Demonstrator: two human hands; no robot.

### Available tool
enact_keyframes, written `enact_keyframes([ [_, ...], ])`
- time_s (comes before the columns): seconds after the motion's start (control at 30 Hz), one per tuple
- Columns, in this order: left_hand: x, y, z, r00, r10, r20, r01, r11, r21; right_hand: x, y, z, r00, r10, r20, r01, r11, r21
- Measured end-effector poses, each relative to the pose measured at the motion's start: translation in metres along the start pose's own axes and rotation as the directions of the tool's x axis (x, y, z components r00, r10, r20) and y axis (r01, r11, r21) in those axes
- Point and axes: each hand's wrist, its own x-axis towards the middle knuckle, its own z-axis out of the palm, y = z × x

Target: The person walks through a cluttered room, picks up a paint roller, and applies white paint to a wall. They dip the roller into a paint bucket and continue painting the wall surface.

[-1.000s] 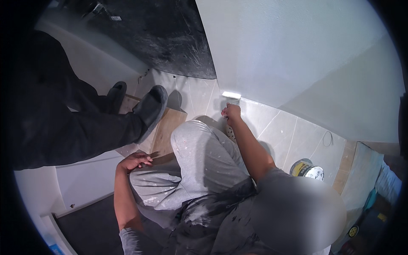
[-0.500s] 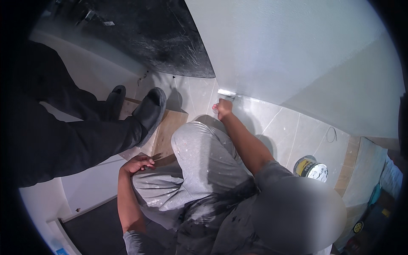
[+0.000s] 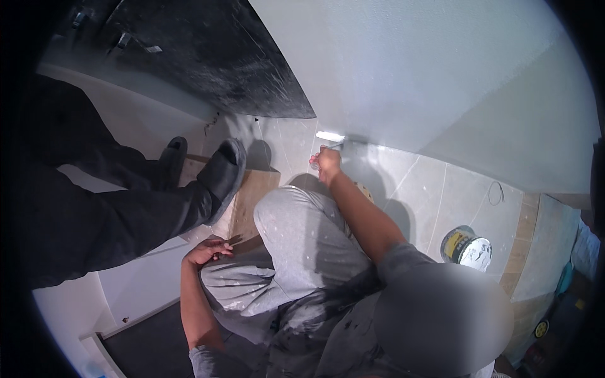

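The right hand [image 3: 328, 165] reaches forward to the foot of the pale wall [image 3: 428, 75], where the wall meets the tiled floor [image 3: 416, 189]. Its fingers are closed around the handle of a putty knife [image 3: 330, 137], whose light blade lies against the bottom edge of the wall. The left hand [image 3: 208, 251] rests on the left thigh of the grey, paint-flecked trousers [image 3: 302, 246], fingers loosely curled and holding nothing that shows. A small open tub [image 3: 467, 247] with white paste inside sits on the floor to the right, well apart from the right hand. To the left stands another person in dark trousers [image 3: 94, 220], 1 dark shoe [image 3: 222, 170] on a brown board [image 3: 252, 198].
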Motion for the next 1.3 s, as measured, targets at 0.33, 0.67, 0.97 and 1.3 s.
enact_keyframes([
  [0.33,0.005,-0.003,-0.006,1.0,0.018,0.025,-0.019,0.999,0.043,0.003,-0.015,-0.059,0.999,0.007,0.038,-0.003,0.996,-0.089],
  [0.67,0.002,0.004,-0.001,1.0,0.021,0.007,-0.022,0.998,0.052,0.011,-0.026,-0.095,0.997,-0.043,0.064,0.052,0.989,-0.14],
  [0.97,0.005,-0.001,-0.003,1.0,0.015,0.004,-0.016,0.999,0.052,-0.006,-0.041,-0.098,0.999,-0.028,0.04,0.033,0.992,-0.125],
  [1.3,0.001,0.006,-0.004,0.999,0.035,0.001,-0.034,0.992,0.123,-0.02,-0.044,-0.109,0.989,-0.084,0.124,0.1,0.986,-0.132],
])
